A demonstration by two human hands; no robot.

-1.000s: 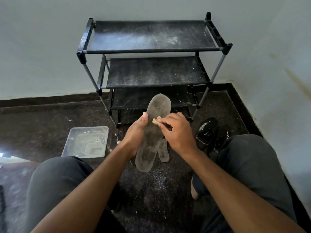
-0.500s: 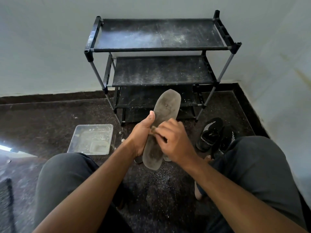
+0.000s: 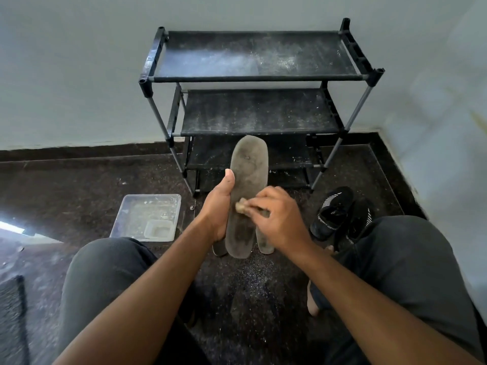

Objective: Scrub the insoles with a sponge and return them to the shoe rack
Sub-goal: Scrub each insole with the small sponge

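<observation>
Our left hand [image 3: 218,212] grips the long grey foam insole [image 3: 246,196] upright before the black three-tier shoe rack [image 3: 253,77]; our right hand's [image 3: 276,219] fingers pinch a small tan sponge [image 3: 240,206] against it.

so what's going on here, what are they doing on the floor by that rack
A person sits on the dark floor in front of a dusty black three-tier shoe rack. The left hand grips a long grey insole upright, while the right hand rubs a small tan sponge across its middle. More insole ends lie on the floor beneath it. A clear plastic tray sits to the left, and black sneakers to the right. The rack's shelves hold nothing visible yet.
</observation>
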